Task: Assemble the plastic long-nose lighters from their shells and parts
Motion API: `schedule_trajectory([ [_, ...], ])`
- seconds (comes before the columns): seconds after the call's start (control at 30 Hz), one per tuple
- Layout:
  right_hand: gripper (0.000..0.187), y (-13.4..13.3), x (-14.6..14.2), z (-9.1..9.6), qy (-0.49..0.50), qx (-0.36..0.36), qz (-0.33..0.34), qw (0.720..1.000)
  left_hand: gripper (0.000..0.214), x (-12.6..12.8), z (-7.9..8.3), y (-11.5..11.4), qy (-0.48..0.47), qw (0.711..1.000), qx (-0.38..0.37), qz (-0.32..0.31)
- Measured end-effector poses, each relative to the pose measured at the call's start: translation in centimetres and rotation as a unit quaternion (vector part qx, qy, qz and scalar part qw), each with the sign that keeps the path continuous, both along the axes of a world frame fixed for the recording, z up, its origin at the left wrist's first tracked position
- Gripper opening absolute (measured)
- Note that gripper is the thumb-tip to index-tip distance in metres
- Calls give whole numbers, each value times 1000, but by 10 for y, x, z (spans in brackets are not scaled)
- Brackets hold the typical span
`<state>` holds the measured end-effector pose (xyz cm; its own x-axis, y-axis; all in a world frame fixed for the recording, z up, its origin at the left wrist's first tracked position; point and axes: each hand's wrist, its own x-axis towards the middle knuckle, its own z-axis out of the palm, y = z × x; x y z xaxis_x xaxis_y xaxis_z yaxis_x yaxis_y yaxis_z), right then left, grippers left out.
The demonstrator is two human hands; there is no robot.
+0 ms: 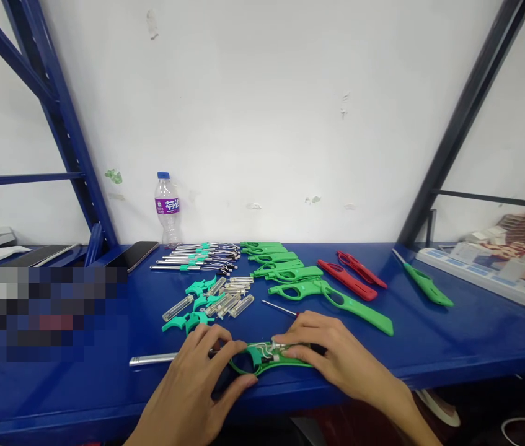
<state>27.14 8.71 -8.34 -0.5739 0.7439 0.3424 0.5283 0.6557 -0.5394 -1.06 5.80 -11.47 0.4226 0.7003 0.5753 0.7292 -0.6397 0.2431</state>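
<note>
Near the table's front edge lies an open green lighter shell half (269, 370), with a teal trigger (255, 354), white wires and a long silver tube (153, 359) pointing left. My left hand (201, 378) grips the shell's left end between thumb and fingers. Over the shell's right part, my right hand (331, 350) pinches a clear fuel tank with a metal end (277, 347); the fingers hide most of it. Just beyond the right hand lies a thin screwdriver (278, 307), its handle partly hidden.
Loose teal triggers (199, 287), clear fuel tanks (242, 306) and silver tubes with wires (183, 268) lie beyond my left hand. Several green shell halves (359, 311), red shells (348, 282) and a green lighter (427, 285) are farther right. A bottle (168, 217) stands by the wall.
</note>
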Motion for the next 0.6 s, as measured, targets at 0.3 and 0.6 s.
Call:
schedule_trajectory([
  [0.3,29,-1,1,0,-16,14,-7,1000,25,1,0,0,-1,1000,-9,0],
  [0.6,31,1,4,-2,5,40,19,999,28,1,-4,-1,7,1000,-2,8],
])
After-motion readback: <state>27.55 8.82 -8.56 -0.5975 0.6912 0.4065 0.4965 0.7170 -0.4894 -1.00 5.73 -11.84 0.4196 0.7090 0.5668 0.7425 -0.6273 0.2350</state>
